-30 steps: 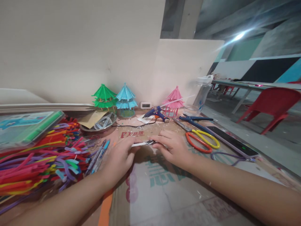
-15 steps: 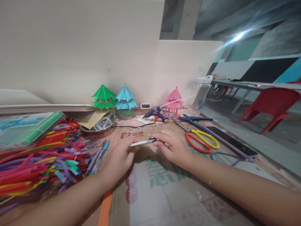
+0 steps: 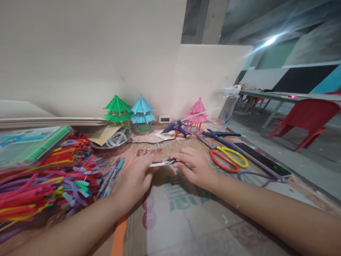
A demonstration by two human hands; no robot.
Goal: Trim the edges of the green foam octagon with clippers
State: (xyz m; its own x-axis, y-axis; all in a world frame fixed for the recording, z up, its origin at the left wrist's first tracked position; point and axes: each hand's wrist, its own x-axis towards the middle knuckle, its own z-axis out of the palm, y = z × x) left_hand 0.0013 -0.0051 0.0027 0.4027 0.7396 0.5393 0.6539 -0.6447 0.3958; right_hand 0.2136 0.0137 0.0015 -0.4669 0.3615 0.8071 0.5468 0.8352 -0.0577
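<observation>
Over the cardboard-covered table, my left hand (image 3: 137, 179) is closed on the left end of a thin white strip (image 3: 157, 164). A small dark, shiny piece (image 3: 170, 160) meets the strip's right end, pinched between the thumb and fingers of my right hand (image 3: 195, 167). What kind of thing it is cannot be made out. Behind my hands lies a blue glue gun (image 3: 174, 127) on a white scrap. Red-and-yellow-handled scissors (image 3: 226, 158) rest to the right of my right hand, and several pens (image 3: 113, 177) lie left of my left hand.
Green (image 3: 117, 108), blue (image 3: 142, 110) and pink (image 3: 199, 110) little pavilions stand along the wall with a small timer (image 3: 165, 119). Colourful pipe cleaners (image 3: 39, 192) and a plastic case (image 3: 32, 145) fill the left. Pliers (image 3: 222, 134), a phone (image 3: 262, 160) and a bottle (image 3: 227, 106) are at right.
The white strip has tilted a little between my hands, and the fingers of my right hand have shifted slightly. Everything else on the table stays in place.
</observation>
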